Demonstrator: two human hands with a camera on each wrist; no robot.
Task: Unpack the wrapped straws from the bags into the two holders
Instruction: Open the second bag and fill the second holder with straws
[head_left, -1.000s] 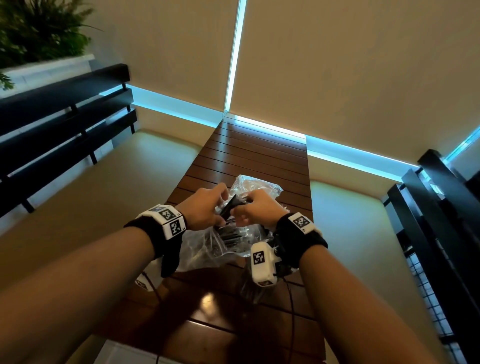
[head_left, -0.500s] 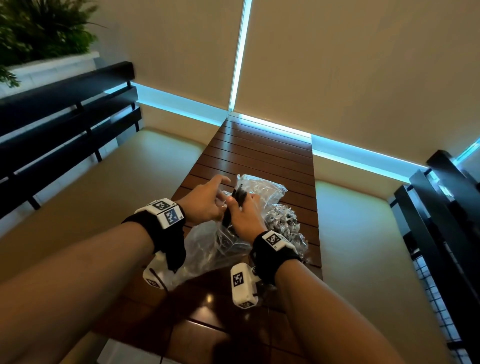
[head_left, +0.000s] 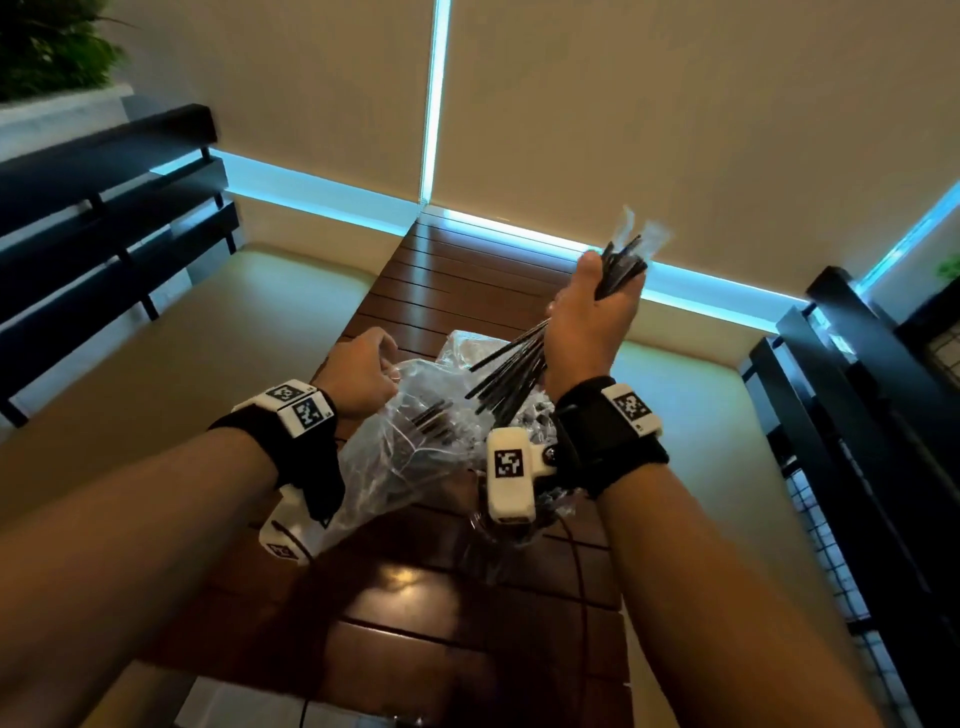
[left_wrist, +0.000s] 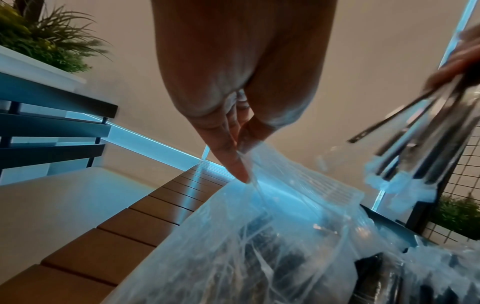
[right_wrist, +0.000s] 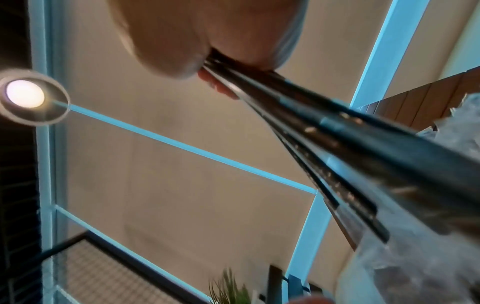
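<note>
The slatted wooden table (head_left: 457, 291) runs as a narrow strip from 6 o'clock to 12 o'clock, its far end butting the wall; its far half is bare, and cushioned benches (head_left: 171, 332) flank both long edges, with black rails beyond them at 9 and 3 o'clock. At table centre lies a crumpled clear plastic bag (head_left: 415, 447) with dark straws inside; a second bag (head_left: 467, 348) shows just behind it toward 12 o'clock. The left hand (head_left: 363, 369) pinches the bag's open mouth between fingertips (left_wrist: 240, 170) and thumb, holding the film raised. The right hand (head_left: 587, 322) is lifted above the bags toward 1 o'clock, fingers clenched round a bundle of wrapped straws (head_left: 519, 369), whose ends fan out below the wrist at 7 o'clock and past the thumb at 1 o'clock.
</note>
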